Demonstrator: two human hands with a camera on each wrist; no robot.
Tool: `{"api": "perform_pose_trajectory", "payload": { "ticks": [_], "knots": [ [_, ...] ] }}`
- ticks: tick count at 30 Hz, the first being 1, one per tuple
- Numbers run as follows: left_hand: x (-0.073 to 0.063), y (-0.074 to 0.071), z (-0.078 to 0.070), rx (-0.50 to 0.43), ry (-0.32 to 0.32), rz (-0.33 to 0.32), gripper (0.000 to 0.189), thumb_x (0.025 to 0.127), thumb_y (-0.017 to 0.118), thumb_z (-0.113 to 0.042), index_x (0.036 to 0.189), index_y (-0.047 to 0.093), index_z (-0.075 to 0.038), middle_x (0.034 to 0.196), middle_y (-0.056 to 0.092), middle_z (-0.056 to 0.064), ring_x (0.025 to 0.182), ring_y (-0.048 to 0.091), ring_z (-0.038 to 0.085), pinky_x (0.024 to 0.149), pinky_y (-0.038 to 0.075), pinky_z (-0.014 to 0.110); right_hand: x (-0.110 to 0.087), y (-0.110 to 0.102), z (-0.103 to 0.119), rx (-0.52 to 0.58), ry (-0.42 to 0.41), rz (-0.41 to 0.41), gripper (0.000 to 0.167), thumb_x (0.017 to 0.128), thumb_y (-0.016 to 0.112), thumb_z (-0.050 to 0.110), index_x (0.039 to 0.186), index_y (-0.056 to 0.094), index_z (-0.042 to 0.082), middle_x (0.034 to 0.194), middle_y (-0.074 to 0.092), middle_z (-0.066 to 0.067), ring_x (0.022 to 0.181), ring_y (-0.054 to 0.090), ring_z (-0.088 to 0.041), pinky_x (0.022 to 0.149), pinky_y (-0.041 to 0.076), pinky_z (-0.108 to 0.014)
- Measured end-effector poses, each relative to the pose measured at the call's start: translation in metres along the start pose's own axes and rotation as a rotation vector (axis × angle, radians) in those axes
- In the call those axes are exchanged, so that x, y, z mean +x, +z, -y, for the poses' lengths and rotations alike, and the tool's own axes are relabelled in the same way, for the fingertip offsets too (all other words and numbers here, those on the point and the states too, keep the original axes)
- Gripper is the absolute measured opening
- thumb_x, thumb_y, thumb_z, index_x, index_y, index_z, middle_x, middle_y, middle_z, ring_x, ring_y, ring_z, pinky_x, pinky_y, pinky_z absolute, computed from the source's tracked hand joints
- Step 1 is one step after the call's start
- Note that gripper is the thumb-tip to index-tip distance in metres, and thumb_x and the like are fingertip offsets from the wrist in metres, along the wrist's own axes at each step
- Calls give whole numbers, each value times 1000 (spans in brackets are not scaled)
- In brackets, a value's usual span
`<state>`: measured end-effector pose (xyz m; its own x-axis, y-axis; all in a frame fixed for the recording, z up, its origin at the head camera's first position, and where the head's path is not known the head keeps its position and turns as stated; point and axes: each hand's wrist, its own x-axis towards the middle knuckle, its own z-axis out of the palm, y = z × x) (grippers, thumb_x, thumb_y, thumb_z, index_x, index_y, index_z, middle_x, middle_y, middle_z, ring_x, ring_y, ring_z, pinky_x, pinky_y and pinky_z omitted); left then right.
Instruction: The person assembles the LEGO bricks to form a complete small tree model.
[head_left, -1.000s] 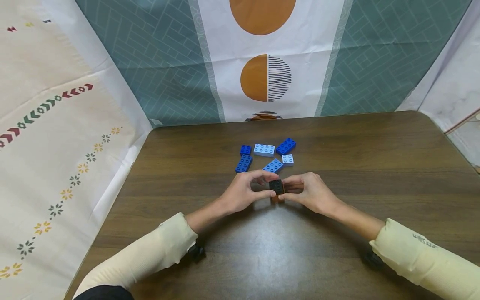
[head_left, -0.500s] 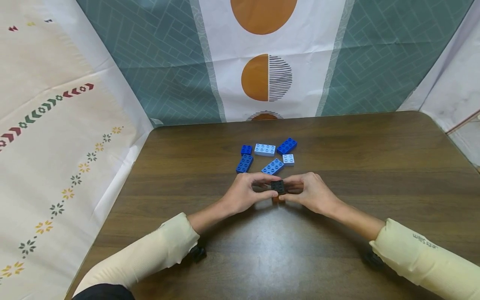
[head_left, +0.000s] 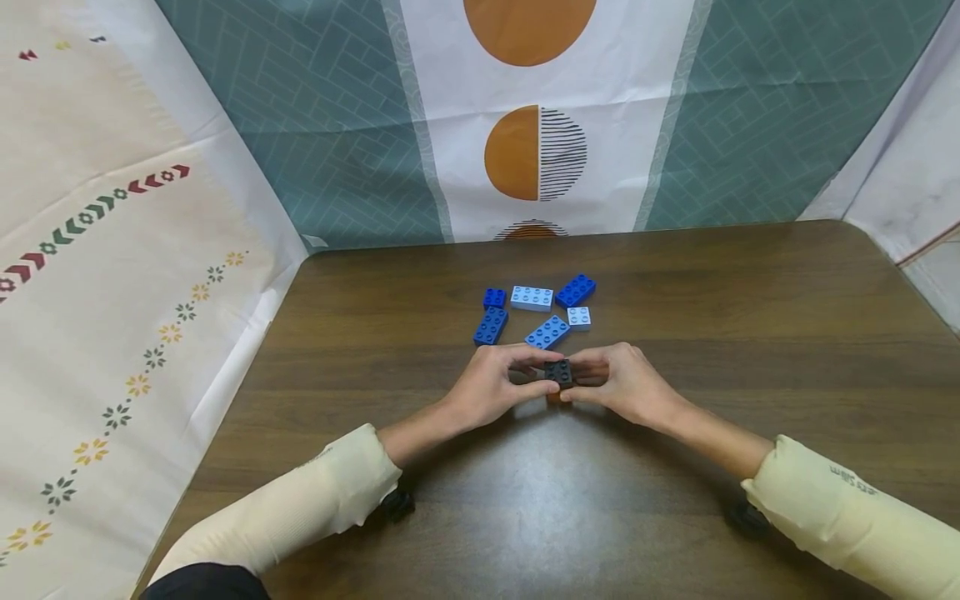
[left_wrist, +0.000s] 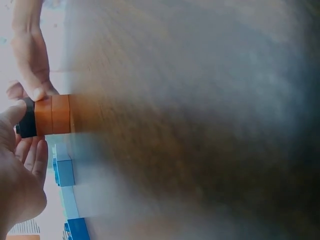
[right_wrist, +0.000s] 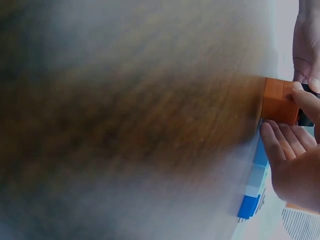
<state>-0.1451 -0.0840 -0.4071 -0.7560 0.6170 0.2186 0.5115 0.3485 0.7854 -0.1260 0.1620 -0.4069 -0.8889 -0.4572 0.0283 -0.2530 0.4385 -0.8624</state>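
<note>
In the head view a black brick [head_left: 558, 372] with studs on top sits between both hands. My left hand [head_left: 486, 388] pinches it between thumb and fingers. Beneath it is a stack of two orange bricks [left_wrist: 53, 114], plain in the left wrist view, with its lower end at the table. The black brick lies against the stack's top. My right hand [head_left: 632, 385] pinches the upper part of the orange stack, its thumb [right_wrist: 298, 87] on one side and fingers opposite. From above, the black brick hides most of the orange ones.
Beyond the hands lie several loose bricks: a small dark blue one [head_left: 494, 298], two long dark blue ones [head_left: 491, 326], light blue ones [head_left: 532, 298] and a small pale one [head_left: 579, 317]. The brown wooden table [head_left: 750, 333] meets a patterned cloth [head_left: 360, 125] at the back.
The black brick was tilted with orange showing at its right edge; it now looks level and lined up over the orange stack. Both hands stay almost in place.
</note>
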Motion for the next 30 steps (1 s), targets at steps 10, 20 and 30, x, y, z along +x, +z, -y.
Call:
{"api": "perform_pose_trajectory", "payload": {
  "ticks": [10, 20, 30],
  "knots": [
    [1, 0, 1, 27, 31, 0, 37, 97, 82, -17, 132, 75, -11, 126, 76, 1, 107, 73, 8, 94, 59, 26, -3, -5, 8, 18, 22, -27, 47, 94, 85, 19, 134, 72, 1, 125, 75, -14, 113, 75, -29, 94, 61, -40],
    [2, 1, 2, 19, 19, -3, 37, 96, 82, -17, 131, 75, -9, 127, 75, 2, 108, 73, 9, 94, 58, 24, -7, -3, 13, -26, -48, -112, 37, 94, 83, 11, 130, 76, 6, 118, 78, -9, 104, 77, -22, 86, 63, -34],
    [1, 3, 0, -8, -34, -21, 36, 94, 84, -17, 129, 75, -11, 122, 77, 2, 105, 74, 9, 90, 60, 25, -8, -4, 11, -16, -57, -115, 34, 94, 83, 12, 127, 77, 4, 117, 78, -13, 105, 77, -26, 87, 63, -36]
  ]
}}
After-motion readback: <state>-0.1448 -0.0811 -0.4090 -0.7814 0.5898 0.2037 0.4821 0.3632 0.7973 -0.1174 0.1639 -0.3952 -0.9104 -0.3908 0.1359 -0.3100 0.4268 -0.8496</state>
